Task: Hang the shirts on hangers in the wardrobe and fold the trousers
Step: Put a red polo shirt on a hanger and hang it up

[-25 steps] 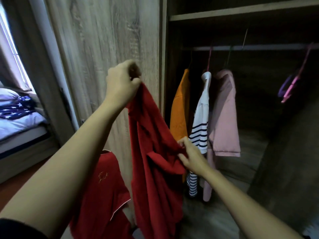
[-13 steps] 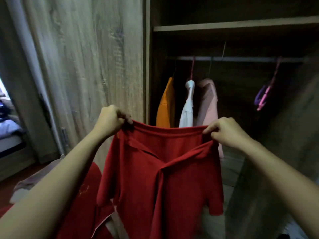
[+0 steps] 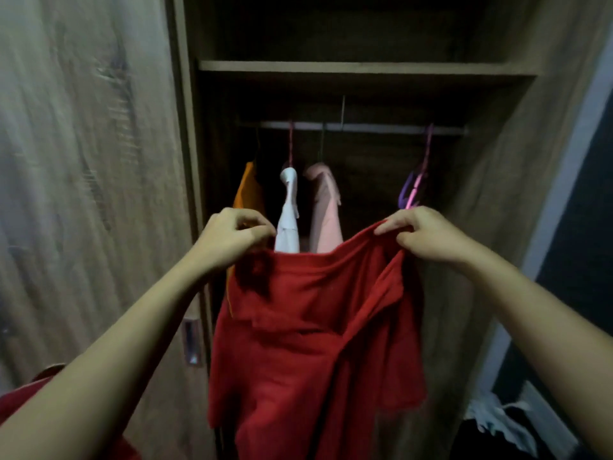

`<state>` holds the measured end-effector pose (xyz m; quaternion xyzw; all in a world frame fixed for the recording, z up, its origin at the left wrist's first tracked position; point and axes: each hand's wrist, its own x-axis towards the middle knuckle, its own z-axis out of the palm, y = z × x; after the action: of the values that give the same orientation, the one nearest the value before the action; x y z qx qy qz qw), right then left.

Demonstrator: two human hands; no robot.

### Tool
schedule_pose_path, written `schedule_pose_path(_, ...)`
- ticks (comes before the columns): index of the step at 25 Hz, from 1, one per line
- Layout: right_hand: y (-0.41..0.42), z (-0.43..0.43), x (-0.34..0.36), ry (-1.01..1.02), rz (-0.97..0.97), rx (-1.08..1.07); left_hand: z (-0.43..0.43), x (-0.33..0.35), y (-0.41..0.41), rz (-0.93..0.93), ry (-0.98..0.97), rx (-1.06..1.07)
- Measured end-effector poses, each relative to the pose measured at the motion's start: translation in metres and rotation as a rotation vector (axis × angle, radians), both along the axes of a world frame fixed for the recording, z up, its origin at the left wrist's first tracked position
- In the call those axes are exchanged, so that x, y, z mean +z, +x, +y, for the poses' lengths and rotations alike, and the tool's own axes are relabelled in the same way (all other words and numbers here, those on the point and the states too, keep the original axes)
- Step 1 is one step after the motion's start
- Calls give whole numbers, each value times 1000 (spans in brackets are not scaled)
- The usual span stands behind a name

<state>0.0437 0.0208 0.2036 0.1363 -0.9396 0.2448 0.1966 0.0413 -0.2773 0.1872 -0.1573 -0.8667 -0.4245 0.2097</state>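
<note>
Left hand [image 3: 232, 239] pinches red shirt [image 3: 311, 327] at one top corner, right hand [image 3: 428, 237] pinches other; shirt hangs spread below wardrobe rail [image 3: 365, 127], before hung orange shirt [image 3: 247, 190], white shirt [image 3: 288, 210].

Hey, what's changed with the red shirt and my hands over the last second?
The right hand moved from the side of the red shirt up to its top edge; the left hand came down, so both now hold it spread before the wardrobe. Unchanged: orange shirt, white shirt and pink shirt on the rail, empty hangers to their right.
</note>
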Motion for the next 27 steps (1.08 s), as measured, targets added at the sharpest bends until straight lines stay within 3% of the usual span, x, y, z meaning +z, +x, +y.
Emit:
schedule_pose_path(5, -9, 11, 7, 95, 35, 18, 84, 9, -44, 90, 55, -48)
schedule_pose_path(12, -29, 54, 15, 190, 0, 38, 210, 28, -135, -98, 263, -220)
schedule_pose_path(17, -44, 87, 23, 234, 7, 48, 282, 37, -215, -150, 102, -215)
schedule_pose_path(21, -54, 102, 23, 218, 3, 51, 309, 39, -245, -238, 119, -208)
schedule_pose_path(27, -63, 107, 15, 157, 3, 33, 315, 44, -246, -49, -4, -37)
